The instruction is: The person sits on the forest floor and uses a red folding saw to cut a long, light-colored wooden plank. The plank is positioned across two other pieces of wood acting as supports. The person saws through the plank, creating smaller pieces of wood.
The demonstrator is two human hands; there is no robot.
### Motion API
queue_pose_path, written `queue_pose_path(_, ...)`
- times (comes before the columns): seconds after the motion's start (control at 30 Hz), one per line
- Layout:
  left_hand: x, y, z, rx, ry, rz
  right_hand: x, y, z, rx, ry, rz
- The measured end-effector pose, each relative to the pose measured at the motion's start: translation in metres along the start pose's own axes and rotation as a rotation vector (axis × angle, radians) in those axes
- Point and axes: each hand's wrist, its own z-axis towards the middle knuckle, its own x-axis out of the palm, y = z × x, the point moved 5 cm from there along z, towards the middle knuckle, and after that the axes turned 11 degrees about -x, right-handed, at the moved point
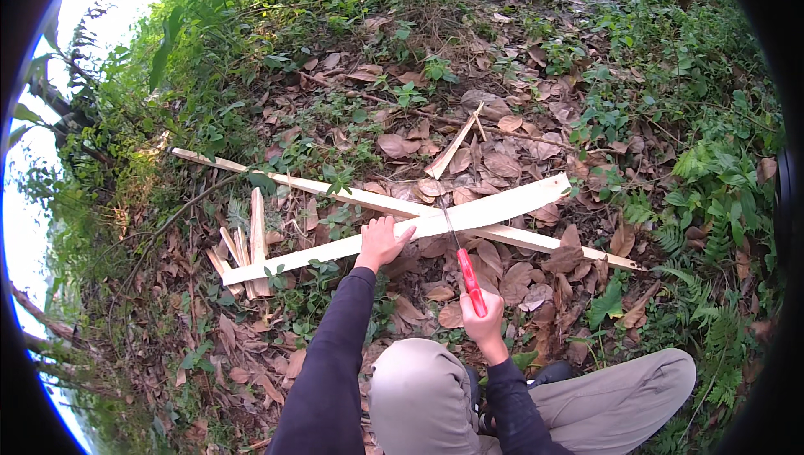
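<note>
A pale wooden plank [507,206] slants across the ground, its right end raised higher in view. It lies over a longer, narrower wooden strip [327,189], and the two cross near the middle. My left hand [383,241] is on the plank left of the crossing, fingers over its far edge and thumb apart, holding it down. My right hand [484,319] is closed around the red handle of a hand saw [471,281]. The thin blade lies across the plank close to the crossing. How deep the blade sits in the wood cannot be made out.
Several split wood pieces [257,241] lie at the left, partly under the plank's end. A forked splinter of wood [452,149] rests beyond the crossing. Dry brown leaves [502,162] cover the ground, with green plants [712,204] around. My bent knees [419,388] are close by.
</note>
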Motion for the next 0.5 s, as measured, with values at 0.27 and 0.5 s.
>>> queue_pose_path(0.27, 0.008, 0.027, 0.013, -0.082, 0.264, 0.056, 0.004, 0.041, 0.053, 0.187, 0.460, -0.068)
queue_pose_path(0.5, 0.004, 0.028, 0.014, -0.121, 0.296, 0.035, -0.007, 0.045, 0.090, 0.349, 0.895, 0.116)
